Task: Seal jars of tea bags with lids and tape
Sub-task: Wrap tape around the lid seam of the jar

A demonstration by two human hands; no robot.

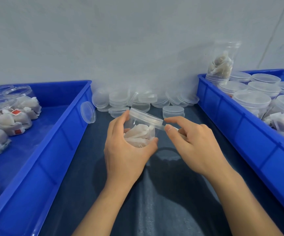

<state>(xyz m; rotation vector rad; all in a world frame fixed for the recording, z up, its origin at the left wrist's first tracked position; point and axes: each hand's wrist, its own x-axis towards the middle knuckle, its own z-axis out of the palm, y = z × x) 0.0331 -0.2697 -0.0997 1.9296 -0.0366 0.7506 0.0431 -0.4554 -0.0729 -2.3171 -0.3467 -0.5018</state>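
A: Clear jar point(140, 132) of tea bags point(138, 136), held above the dark cloth point(154, 193) between the two blue crates, tilted with the lid point(146, 119) end up and away. Left hand point(125, 150) wrapped round the body, thumb at the base, fingers up the far side.

B: Tilted to bring the lid seam toward the right hand point(192, 142), probably. Right fingers?

A: Pinching something thin and clear point(171, 127) just at the lid's edge; likely tape, though too transparent to confirm. No roll in sight.

B: So lid already on, taping in hand.

A: Seemingly. Lid seated square on the mouth.

B: And beyond?

A: Loose lids point(137, 101) heaped against the wall behind, within easy reach; around a dozen or more, overlapping, no exact count possible. One more point(88, 112) leaning on the left crate's rim.

B: Left crate point(52, 142)?

A: Open jars point(6, 113) with tea bags, no lids, presumably waiting; at least five or six, partly cut off by the frame edge.

B: Right crate point(240, 125)?

A: Capped jars point(252, 101) standing upright, about eight visible, presumably done. One further jar point(222, 63) stacked upside down atop the back row.
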